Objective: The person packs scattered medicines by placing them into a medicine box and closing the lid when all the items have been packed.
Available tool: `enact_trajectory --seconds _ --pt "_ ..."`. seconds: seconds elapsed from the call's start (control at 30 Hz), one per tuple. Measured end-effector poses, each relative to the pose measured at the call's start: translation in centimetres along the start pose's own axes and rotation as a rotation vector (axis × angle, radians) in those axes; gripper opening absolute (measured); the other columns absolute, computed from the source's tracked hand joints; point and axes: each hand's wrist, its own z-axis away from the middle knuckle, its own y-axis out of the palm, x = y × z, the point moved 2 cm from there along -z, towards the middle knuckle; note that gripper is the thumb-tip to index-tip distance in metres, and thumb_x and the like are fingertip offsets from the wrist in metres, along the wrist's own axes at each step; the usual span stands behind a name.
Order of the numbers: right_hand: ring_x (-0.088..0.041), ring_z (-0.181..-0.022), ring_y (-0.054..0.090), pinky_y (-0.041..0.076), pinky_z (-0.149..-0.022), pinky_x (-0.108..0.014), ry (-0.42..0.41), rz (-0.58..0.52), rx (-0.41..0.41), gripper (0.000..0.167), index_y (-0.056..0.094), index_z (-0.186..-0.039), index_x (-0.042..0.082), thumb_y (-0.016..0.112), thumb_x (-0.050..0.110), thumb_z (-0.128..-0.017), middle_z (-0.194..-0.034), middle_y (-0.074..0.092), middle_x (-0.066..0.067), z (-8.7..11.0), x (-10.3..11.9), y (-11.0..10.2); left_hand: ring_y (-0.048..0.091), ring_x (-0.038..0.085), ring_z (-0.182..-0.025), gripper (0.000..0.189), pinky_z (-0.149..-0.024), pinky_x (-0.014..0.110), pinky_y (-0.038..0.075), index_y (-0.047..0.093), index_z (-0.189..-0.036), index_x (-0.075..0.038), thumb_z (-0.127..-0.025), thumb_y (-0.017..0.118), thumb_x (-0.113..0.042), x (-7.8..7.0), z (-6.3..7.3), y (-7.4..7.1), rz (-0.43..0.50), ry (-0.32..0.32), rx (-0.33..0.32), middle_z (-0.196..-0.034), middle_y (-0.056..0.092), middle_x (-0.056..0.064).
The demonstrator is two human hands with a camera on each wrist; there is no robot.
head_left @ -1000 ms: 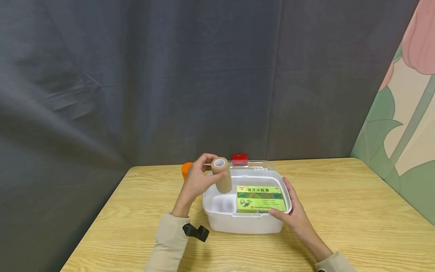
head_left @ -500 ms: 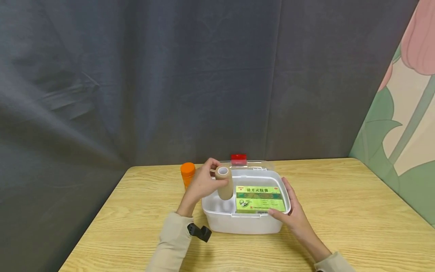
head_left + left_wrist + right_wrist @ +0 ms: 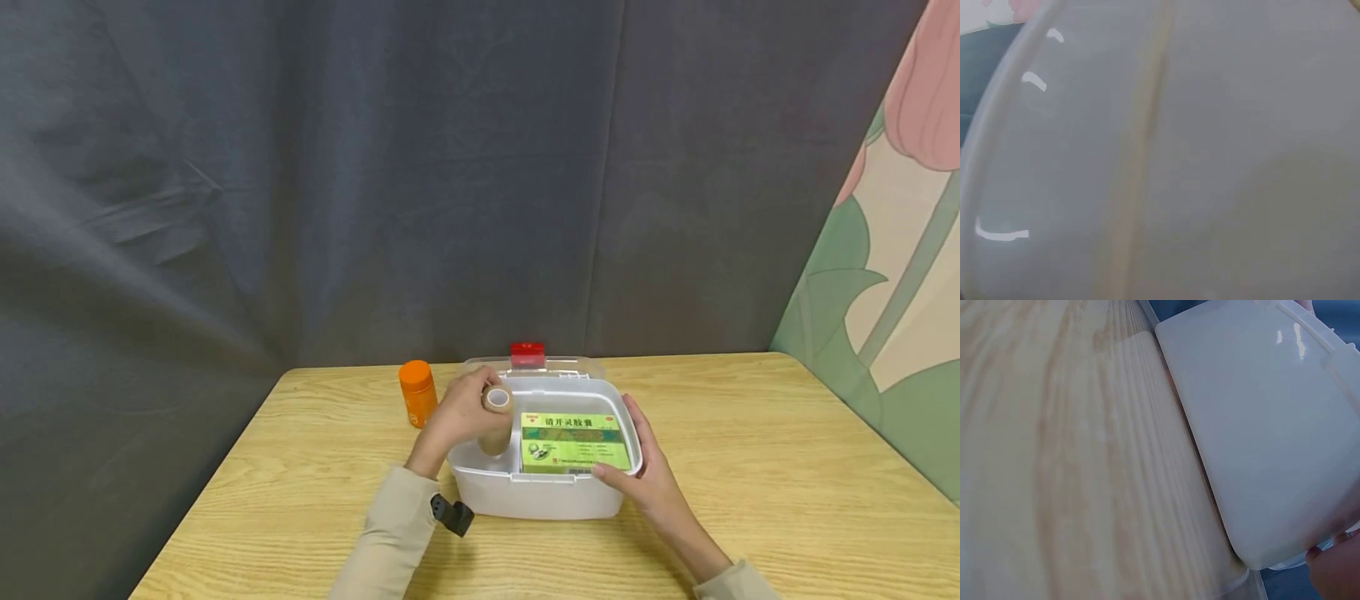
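Note:
My left hand [image 3: 459, 414] grips a tan roll of bandage [image 3: 497, 433], upright with its white core facing up. The roll is partly lowered into the left part of a white plastic box [image 3: 536, 497]; its lower end is inside the rim, and whether it touches the bottom I cannot tell. At the box's right end, my right hand [image 3: 651, 467] holds the wall, thumb over the front rim. A green medicine carton [image 3: 576, 442] lies flat in the right part. The left wrist view shows only the box wall [image 3: 1222, 112] up close; in the right wrist view, fingers [image 3: 1338, 569] touch the box's end.
An orange bottle [image 3: 417, 396] stands on the wooden table [image 3: 765, 467], behind and left of the box. The transparent lid [image 3: 573, 365] with a red latch [image 3: 527, 354] lies open behind it. A dark curtain [image 3: 450, 183] hangs at the table's back.
My left hand has moved down and slightly right, lowering the bandage roll into the box. The orange bottle has come fully into sight. My right hand has stayed on the box.

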Motion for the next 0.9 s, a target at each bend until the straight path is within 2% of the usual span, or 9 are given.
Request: enact_trajectory --seconds 0.2,0.37,0.5,0.73,0.9 --pt "-0.008 -0.11 0.056 0.05 -0.087 -0.024 0.006 -0.012 -0.008 0.097 0.007 -0.156 0.007 0.063 -0.017 -0.08 -0.145 0.025 -0.022 -0.01 0.06 0.11 0.053 0.023 -0.082 0.035 -0.071 0.034 0.05 0.056 -0.101 -0.006 -0.074 0.077 -0.012 -0.19 -0.25 0.29 -0.068 -0.066 0.049 -0.089 0.057 0.004" --pt "-0.009 -0.109 0.057 0.051 -0.085 -0.024 0.004 -0.009 -0.011 0.095 0.009 -0.156 0.007 0.063 -0.017 -0.081 -0.144 0.028 -0.019 -0.01 0.1 0.12 0.053 0.026 -0.089 0.041 -0.078 0.039 0.051 0.056 -0.109 -0.005 -0.075 0.077 -0.014 -0.08 -0.48 0.8 -0.107 -0.124 0.092 -0.1 0.059 0.01" --pt "-0.009 -0.109 0.056 0.051 -0.085 -0.024 -0.006 0.003 -0.011 0.095 0.009 -0.155 0.006 0.063 -0.017 -0.081 -0.144 0.027 -0.021 0.04 0.14 0.11 0.052 0.028 -0.094 0.043 -0.083 0.043 0.051 0.056 -0.112 -0.004 -0.075 0.076 -0.015 -0.16 -0.41 0.97 -0.12 -0.142 0.103 -0.108 0.059 0.013" --pt "-0.006 -0.113 0.053 0.049 -0.088 -0.024 -0.006 0.023 -0.013 0.095 0.009 -0.156 0.007 0.064 -0.015 -0.081 -0.149 0.02 -0.023 0.1 0.15 0.11 0.053 0.029 -0.095 0.042 -0.083 0.043 0.05 0.057 -0.109 -0.003 -0.073 0.076 -0.01 -0.46 -0.16 0.69 -0.133 -0.104 0.084 -0.106 0.06 0.013" --pt "-0.006 -0.112 0.054 0.049 -0.088 -0.023 -0.006 0.028 -0.013 0.095 0.009 -0.156 0.007 0.063 -0.016 -0.081 -0.15 0.019 -0.023 0.08 0.17 0.05 0.053 0.028 -0.09 0.043 -0.079 0.041 0.051 0.057 -0.11 -0.003 -0.072 0.077 -0.01 -0.67 -0.09 0.43 -0.111 -0.085 0.077 -0.1 0.06 0.012"
